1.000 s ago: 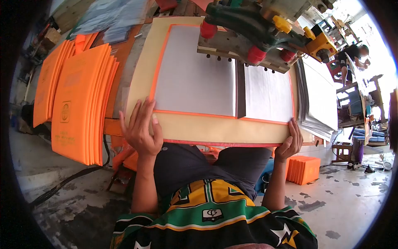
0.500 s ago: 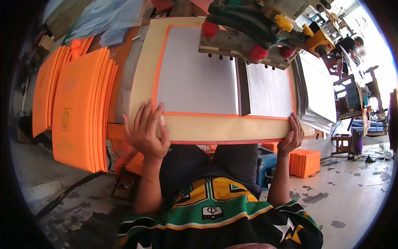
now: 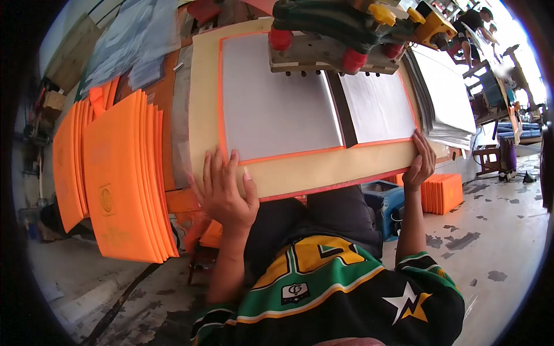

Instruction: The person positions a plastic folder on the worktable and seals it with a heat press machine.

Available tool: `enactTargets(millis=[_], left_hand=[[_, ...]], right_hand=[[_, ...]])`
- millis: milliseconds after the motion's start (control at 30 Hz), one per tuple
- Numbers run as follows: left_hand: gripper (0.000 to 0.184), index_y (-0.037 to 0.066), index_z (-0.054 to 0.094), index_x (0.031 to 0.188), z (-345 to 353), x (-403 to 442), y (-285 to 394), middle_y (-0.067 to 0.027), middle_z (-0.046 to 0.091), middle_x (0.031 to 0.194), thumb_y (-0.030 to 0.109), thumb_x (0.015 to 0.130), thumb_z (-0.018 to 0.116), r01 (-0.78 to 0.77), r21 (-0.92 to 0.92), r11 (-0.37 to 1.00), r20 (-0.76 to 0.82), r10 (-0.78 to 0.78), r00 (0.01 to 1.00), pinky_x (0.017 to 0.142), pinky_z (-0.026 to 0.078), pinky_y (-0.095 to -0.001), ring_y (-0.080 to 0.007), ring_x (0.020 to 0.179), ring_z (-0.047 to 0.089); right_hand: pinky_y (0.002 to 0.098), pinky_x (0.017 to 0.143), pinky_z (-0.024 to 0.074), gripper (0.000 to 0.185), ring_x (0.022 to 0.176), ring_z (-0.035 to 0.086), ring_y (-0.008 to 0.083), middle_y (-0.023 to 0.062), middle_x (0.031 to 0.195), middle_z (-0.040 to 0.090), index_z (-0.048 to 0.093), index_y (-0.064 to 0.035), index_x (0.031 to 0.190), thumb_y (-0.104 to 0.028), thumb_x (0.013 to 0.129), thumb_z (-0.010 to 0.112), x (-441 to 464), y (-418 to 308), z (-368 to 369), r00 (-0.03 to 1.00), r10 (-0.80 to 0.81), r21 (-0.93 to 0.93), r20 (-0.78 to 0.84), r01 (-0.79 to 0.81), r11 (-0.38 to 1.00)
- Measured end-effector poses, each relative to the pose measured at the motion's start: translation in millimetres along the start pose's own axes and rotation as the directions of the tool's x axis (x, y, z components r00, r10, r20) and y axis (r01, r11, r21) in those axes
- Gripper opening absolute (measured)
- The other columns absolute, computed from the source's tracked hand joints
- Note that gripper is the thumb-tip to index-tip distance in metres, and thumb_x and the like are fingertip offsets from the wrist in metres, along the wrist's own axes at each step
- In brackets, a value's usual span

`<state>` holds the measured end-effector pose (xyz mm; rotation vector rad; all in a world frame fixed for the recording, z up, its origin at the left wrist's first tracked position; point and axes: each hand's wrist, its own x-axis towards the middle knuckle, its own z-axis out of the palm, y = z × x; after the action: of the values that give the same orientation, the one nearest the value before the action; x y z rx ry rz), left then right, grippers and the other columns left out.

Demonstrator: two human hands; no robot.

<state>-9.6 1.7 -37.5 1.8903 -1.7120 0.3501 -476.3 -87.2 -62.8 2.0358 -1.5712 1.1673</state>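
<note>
A tan board lies in front of me with a flat, orange-edged cover on it. Two greyish, shiny sheets, the left panel and the right panel, cover its inside, with a dark strip between them. My left hand rests on the board's near left part, fingers spread, tips by the cover's lower left corner. At the right end, my right hand has its fingers stretched along the board by the cover's lower right corner; its thumb is partly hidden.
A green machine head with red knobs and a bolted metal plate overhangs the cover's far side. Orange folders stand at left, below clear plastic sheets. White sheets are stacked right. People are in the background.
My view has turned, so the board appears tilted, its right end higher. Both hands keep their places on the board and cover corners. Another person's form appears in the background.
</note>
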Motion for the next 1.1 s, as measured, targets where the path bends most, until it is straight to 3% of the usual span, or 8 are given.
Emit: enactTargets(millis=[500, 600, 1100], left_hand=[[0.055, 0.014, 0.067, 0.153, -4.3, -4.6, -2.3, -0.0147, 0.063, 0.16, 0.037, 0.105, 0.054, -0.001, -0.012, 1.0, 0.101, 0.002, 0.995, 0.132, 0.017, -0.0689, -0.0361, 0.153, 0.055], [0.054, 0.014, 0.068, 0.153, -2.4, -4.9, -1.9, -0.0141, 0.063, 0.16, 0.036, 0.105, 0.055, 0.013, -0.021, 1.0, 0.072, -0.012, 0.997, 0.132, 0.018, -0.0688, -0.0362, 0.152, 0.056], [0.051, 0.015, 0.075, 0.145, 2.1, -5.0, -1.3, -0.0124, 0.069, 0.155, 0.029, 0.101, 0.054, 0.033, -0.023, 0.999, -0.01, -0.033, 0.999, 0.131, 0.023, -0.0664, -0.0359, 0.147, 0.062]], right_hand=[[0.0457, 0.112, 0.0515, 0.057, 0.13, 0.074, 0.0352, 0.0167, 0.134, 0.08, 0.081, -0.0005, 0.125, -0.028, 0.106, 0.035, 3.7, -5.6, -1.1, 1.0, -0.006, -0.012, -0.011, 0.006, 1.0], [0.0459, 0.117, 0.0488, 0.058, 0.134, 0.071, 0.0351, 0.0174, 0.14, 0.078, 0.078, 0.0009, 0.131, -0.029, 0.106, 0.035, 4.3, -5.4, -2.7, 1.0, 0.012, 0.031, 0.017, -0.013, 0.999], [0.0455, 0.115, 0.0499, 0.055, 0.133, 0.073, 0.0346, 0.016, 0.136, 0.08, 0.08, -0.0014, 0.129, -0.025, 0.103, 0.038, 0.6, 0.4, -1.3, 1.0, -0.011, 0.003, 0.006, 0.011, 1.0]])
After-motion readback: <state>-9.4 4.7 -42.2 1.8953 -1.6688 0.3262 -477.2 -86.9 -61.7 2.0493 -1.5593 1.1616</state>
